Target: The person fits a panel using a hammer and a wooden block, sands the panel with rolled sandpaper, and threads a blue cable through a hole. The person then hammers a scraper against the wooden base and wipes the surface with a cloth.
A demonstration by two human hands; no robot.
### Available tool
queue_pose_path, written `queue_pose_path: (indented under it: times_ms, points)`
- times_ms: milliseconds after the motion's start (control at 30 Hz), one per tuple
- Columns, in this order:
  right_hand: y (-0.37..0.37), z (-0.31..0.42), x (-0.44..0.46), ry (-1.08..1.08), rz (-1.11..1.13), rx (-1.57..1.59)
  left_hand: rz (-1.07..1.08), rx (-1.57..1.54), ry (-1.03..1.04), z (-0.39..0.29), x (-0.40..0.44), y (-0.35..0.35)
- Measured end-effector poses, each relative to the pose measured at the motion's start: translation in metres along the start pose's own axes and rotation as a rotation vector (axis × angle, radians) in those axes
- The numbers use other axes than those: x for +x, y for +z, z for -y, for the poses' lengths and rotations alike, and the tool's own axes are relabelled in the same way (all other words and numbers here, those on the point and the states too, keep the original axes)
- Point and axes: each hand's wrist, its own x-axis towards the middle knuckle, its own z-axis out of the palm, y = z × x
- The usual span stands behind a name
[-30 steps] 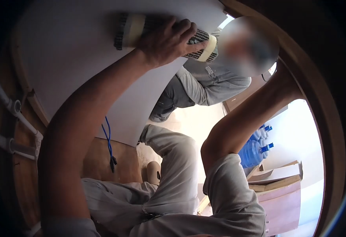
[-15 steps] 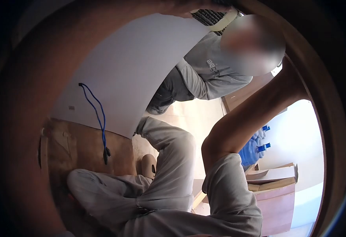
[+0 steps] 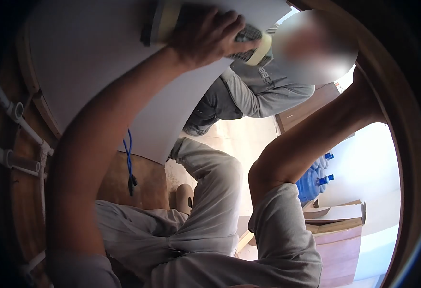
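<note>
My left hand (image 3: 205, 41) is wrapped over a long dark textured block with cream bands (image 3: 186, 17), with the fingers curled across its upper side. What the block is I cannot make out. It lies against or just in front of a large pale panel (image 3: 157, 115). From the panel's lower edge hangs a looped blue cord (image 3: 129, 161) with a dark end, partly hidden by my left forearm. My right arm rests its elbow by my raised knee. My right hand (image 3: 370, 103) reaches a dark curved frame edge (image 3: 388, 115), its fingers hidden.
Facing me sits a person in a grey sweatshirt (image 3: 263, 91). White pipes (image 3: 28, 129) run along the wooden wall at left. Large blue water bottles (image 3: 311, 182), boards and a pinkish panel (image 3: 337, 254) stand at right. My legs in grey trousers (image 3: 205, 192) fill the lower middle.
My left hand has come left and down from the top edge, carrying the dark block across the pale panel. The view has shifted, showing the white pipes. My right arm stays nearly still.
</note>
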Motion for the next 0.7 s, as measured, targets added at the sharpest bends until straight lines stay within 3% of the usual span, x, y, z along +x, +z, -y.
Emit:
queue_pose_path:
  times_ms: [67, 467, 533, 600, 700]
  points:
    - [-0.002, 0.001, -0.002, 0.009, 0.002, 0.022, 0.142, -0.022, 0.013, -0.016, -0.014, -0.006]
    - [0.042, 0.032, -0.039, 0.022, 0.035, 0.206, 0.201, -0.031, 0.063, -0.037, -0.048, -0.017]
    - [0.049, -0.003, -0.086, 0.487, -0.008, 0.663, 0.206, -0.026, 0.063, -0.035, -0.046, -0.019]
    - [0.061, -0.035, -0.124, 0.833, -0.016, 0.523, 0.215, -0.01, 0.077, -0.035, -0.047, -0.019]
    - [0.074, -0.06, -0.15, 1.029, 0.423, 0.526, 0.223, -0.001, 0.075, -0.034, -0.045, -0.018]
